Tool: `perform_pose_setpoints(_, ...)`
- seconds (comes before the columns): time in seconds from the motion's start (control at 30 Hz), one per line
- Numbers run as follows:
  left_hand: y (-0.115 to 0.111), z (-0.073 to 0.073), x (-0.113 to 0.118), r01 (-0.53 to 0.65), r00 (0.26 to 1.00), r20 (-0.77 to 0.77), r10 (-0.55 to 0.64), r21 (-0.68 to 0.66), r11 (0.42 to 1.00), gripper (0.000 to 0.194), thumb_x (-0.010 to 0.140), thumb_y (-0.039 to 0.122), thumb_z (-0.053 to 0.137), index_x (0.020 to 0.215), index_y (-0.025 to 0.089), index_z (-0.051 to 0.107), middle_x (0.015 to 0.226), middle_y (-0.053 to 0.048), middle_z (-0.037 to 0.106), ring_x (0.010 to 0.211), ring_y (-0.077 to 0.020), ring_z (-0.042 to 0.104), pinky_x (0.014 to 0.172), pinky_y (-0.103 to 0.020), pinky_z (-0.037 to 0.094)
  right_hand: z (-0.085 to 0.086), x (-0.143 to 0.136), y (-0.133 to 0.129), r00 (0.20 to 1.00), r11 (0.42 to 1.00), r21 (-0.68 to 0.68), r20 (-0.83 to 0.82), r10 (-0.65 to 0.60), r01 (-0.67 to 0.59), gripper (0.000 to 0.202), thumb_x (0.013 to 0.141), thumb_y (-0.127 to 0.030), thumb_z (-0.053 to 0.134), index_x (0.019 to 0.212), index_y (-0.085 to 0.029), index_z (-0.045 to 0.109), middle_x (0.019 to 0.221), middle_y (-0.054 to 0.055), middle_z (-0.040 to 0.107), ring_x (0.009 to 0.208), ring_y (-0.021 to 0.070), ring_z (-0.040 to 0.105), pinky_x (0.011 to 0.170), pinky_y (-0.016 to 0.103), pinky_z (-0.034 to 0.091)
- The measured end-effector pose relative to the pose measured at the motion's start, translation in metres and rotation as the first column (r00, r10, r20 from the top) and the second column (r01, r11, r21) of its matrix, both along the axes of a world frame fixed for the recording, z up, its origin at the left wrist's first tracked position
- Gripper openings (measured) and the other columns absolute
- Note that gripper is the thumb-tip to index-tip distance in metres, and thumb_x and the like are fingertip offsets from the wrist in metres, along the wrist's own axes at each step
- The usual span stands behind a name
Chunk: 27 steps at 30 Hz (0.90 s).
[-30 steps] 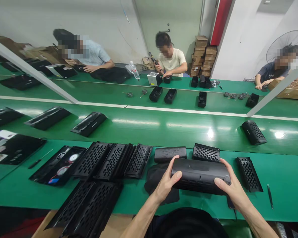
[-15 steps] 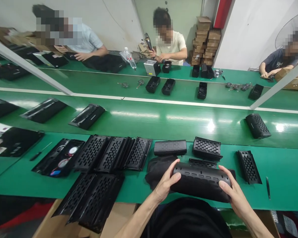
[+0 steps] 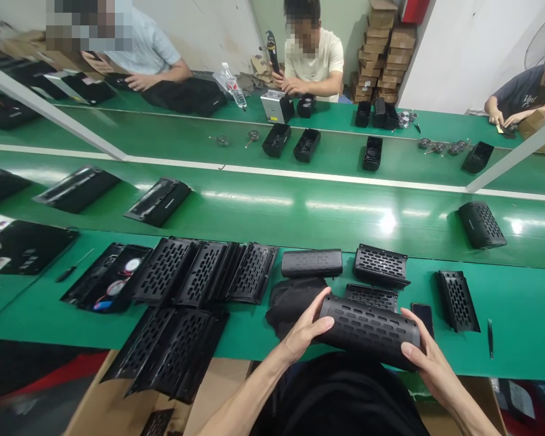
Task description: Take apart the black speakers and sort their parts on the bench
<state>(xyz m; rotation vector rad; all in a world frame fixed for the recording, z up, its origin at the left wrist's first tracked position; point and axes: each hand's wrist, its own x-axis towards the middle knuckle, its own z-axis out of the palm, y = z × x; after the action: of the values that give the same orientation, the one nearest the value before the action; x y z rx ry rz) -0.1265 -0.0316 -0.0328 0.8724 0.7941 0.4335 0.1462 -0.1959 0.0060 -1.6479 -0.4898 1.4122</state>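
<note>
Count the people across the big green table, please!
3: a person in light blue, left; a person in cream, near the middle; a person in dark, far right. Others may be out of view.

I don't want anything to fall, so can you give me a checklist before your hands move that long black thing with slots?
1. Left hand on one end of the slotted black casing: ok.
2. Right hand on its other end: ok.
3. Space around it clear: not ok, black cloth and phone lie close.
4. Front slotted panels fully on the table: not ok, they overhang.
5. Tweezers away from both hands: ok.
6. Casing fastened shut: cannot tell.
</note>
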Motion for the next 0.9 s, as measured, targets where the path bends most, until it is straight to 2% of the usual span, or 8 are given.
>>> perform_pose_setpoints(0.1, 0.004, 0.002, -0.003, 0.099, 0.995, 0.033, -0.098, -0.013, 0.995, 0.117, 0.073, 0.054, 0.086, 0.167, 0.024, 0.023, 0.171, -0.013, 0.034, 0.158, -0.0422, 0.024, 0.128, -0.056, 0.024, -0.001, 0.003, -0.002, 0.988, 0.998, -0.063, -0.151, -0.023, 0.013, 0.092, 0.083, -0.064, 0.076, 0.161, -0.036, 0.035, 0.16, 0.01, 0.05, 0.145, 0.0373, 0.049, 0.122, 0.055, 0.035)
perform_pose_setpoints(0.2, 0.007, 0.01, -0.001, 0.084, 0.995, 0.051, -0.084, 0.009, 0.996, 0.117, 0.073, 0.051, 0.087, 0.166, 0.022, 0.023, 0.166, -0.015, 0.042, 0.155, -0.0429, 0.033, 0.127, -0.056, 0.027, 0.002, 0.006, -0.002, 0.979, 0.999, -0.038, -0.2, 0.031, -0.039, 0.107, 0.078, -0.066, 0.081, 0.164, -0.036, 0.026, 0.163, 0.012, 0.045, 0.148, 0.0384, 0.045, 0.123, 0.055, 0.032)
perform_pose_setpoints(0.4, 0.008, 0.027, 0.004, 0.086, 0.991, 0.095, -0.091, 0.06, 0.995, 0.116, 0.072, 0.048, 0.089, 0.165, 0.021, 0.026, 0.161, -0.015, 0.049, 0.148, -0.0424, 0.044, 0.124, -0.056, 0.032, 0.006, 0.011, -0.005, 0.993, 0.993, 0.0, -0.033, 0.115, -0.115, 0.105, 0.074, -0.069, 0.082, 0.16, -0.035, 0.032, 0.167, 0.013, 0.038, 0.148, 0.042, 0.043, 0.119, 0.055, 0.037)
perform_pose_setpoints(0.6, 0.027, 0.034, 0.011, 0.122, 0.986, 0.09, -0.141, 0.189, 0.974, 0.118, 0.072, 0.056, 0.089, 0.166, 0.028, 0.024, 0.166, -0.016, 0.041, 0.146, -0.0402, 0.048, 0.119, -0.054, 0.041, 0.015, 0.034, 0.004, 0.991, 0.995, -0.038, 0.099, 0.092, -0.088, 0.097, 0.072, -0.078, 0.078, 0.152, -0.033, 0.047, 0.157, 0.017, 0.049, 0.135, 0.0446, 0.056, 0.109, 0.054, 0.049)
perform_pose_setpoints(0.7, 0.051, 0.015, 0.003, -0.17, 0.976, -0.068, 0.205, 0.348, 0.922, 0.095, 0.075, 0.068, 0.079, 0.153, 0.025, 0.046, 0.158, -0.018, 0.051, 0.124, -0.0346, 0.066, 0.095, -0.043, 0.059, 0.024, 0.061, 0.043, 0.995, 0.996, 0.067, 0.066, -0.069, 0.065, 0.09, 0.072, -0.068, 0.083, 0.148, -0.032, 0.052, 0.144, 0.018, 0.06, 0.117, 0.0387, 0.069, 0.094, 0.05, 0.059)
perform_pose_setpoints(0.77, 0.061, -0.005, -0.012, -0.334, 0.791, -0.286, 0.541, 0.54, 0.773, 0.062, 0.088, 0.067, 0.065, 0.126, 0.018, 0.064, 0.127, -0.016, 0.071, 0.099, -0.0259, 0.074, 0.078, -0.035, 0.061, 0.027, 0.083, 0.086, 0.981, 0.968, 0.181, 0.046, -0.187, 0.176, 0.083, 0.066, -0.065, 0.089, 0.136, -0.03, 0.061, 0.135, 0.017, 0.065, 0.108, 0.0355, 0.071, 0.087, 0.05, 0.062)
perform_pose_setpoints(0.83, 0.058, -0.027, -0.03, -0.324, 0.611, -0.414, 0.675, 0.647, 0.69, 0.044, 0.094, 0.059, 0.057, 0.102, 0.017, 0.067, 0.093, -0.009, 0.075, 0.08, -0.0205, 0.071, 0.069, -0.031, 0.058, 0.026, 0.104, 0.138, 0.965, 0.925, 0.278, -0.017, -0.263, 0.257, 0.072, 0.061, -0.062, 0.092, 0.118, -0.026, 0.069, 0.135, 0.016, 0.064, 0.109, 0.0346, 0.067, 0.086, 0.054, 0.062)
perform_pose_setpoints(0.9, 0.044, -0.047, -0.043, -0.249, 0.56, -0.486, 0.671, 0.674, 0.696, 0.035, 0.094, 0.052, 0.058, 0.09, 0.018, 0.068, 0.076, -0.004, 0.071, 0.069, -0.0184, 0.067, 0.064, -0.029, 0.054, 0.017, 0.122, 0.187, 0.919, 0.878, 0.273, -0.07, -0.388, 0.392, 0.058, 0.063, -0.049, 0.093, 0.11, -0.024, 0.069, 0.131, 0.015, 0.064, 0.108, 0.0328, 0.065, 0.084, 0.058, 0.06)
